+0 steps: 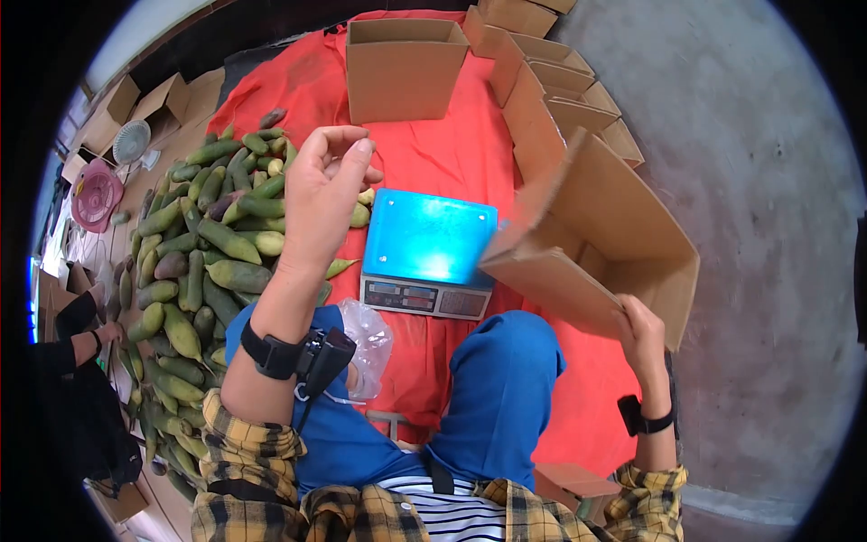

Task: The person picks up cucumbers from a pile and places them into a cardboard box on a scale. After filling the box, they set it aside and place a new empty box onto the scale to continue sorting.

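The left hand [332, 185], half-curled and empty, hangs upper left of centre; the right hand [639, 332] grips an open cardboard box [623, 212] right of centre, beside a blue-topped digital scale [429, 237].

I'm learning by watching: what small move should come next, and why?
Probably the right hand should set the cardboard box on the digital scale: its blue platter is bare, the tilted box hangs close by, and the left hand is free.
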Action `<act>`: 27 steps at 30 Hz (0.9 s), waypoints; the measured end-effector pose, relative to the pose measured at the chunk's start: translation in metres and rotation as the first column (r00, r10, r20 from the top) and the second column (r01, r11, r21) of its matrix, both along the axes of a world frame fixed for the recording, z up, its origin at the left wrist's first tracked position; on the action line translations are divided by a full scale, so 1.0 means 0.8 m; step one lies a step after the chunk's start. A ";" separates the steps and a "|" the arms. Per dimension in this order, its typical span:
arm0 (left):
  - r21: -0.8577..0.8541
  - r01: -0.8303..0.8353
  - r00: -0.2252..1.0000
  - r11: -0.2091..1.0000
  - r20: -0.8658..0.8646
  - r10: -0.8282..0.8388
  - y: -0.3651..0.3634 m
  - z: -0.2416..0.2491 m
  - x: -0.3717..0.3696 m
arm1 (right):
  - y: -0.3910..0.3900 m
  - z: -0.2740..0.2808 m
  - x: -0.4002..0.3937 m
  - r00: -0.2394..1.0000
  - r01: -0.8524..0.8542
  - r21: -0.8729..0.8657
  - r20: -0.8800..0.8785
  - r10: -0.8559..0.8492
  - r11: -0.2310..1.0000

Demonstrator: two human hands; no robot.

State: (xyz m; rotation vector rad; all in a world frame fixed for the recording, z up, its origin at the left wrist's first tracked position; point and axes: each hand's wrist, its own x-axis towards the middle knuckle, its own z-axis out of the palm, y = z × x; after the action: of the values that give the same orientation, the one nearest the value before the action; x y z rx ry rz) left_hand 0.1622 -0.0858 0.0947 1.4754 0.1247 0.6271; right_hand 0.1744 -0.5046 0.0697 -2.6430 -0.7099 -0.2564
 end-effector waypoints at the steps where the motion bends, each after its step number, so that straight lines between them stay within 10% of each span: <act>1: -0.002 -0.003 1.000 1.000 0.001 0.003 -0.001 0.001 0.001 | 0.021 0.000 0.010 0.997 -0.052 -0.019 0.051 0.053 0.998; 8: 0.012 -0.068 0.997 0.998 0.026 0.067 0.004 -0.003 0.007 | 0.184 -0.045 0.079 0.919 -0.387 -0.045 0.061 0.389 0.921; 18: -0.012 0.025 0.999 1.000 -0.028 -0.025 -0.007 -0.008 0.011 | 0.250 -0.077 0.089 0.907 -0.416 -0.097 -0.115 0.405 0.904; 22: 0.013 0.063 0.996 0.998 -0.072 -0.061 -0.010 -0.009 0.011 | 0.237 0.007 0.072 0.928 -0.371 -0.044 0.001 0.372 0.927; 27: 0.059 0.090 0.993 0.994 -0.076 -0.086 -0.015 -0.008 0.006 | 0.233 0.186 -0.042 0.920 -0.298 0.455 0.371 0.126 0.839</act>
State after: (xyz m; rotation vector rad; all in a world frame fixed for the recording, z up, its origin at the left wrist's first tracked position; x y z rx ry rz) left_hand 0.1669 -0.0975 0.0880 1.5557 0.0969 0.5096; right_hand 0.1406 -0.3185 0.2182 -2.0156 -0.8950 -0.7249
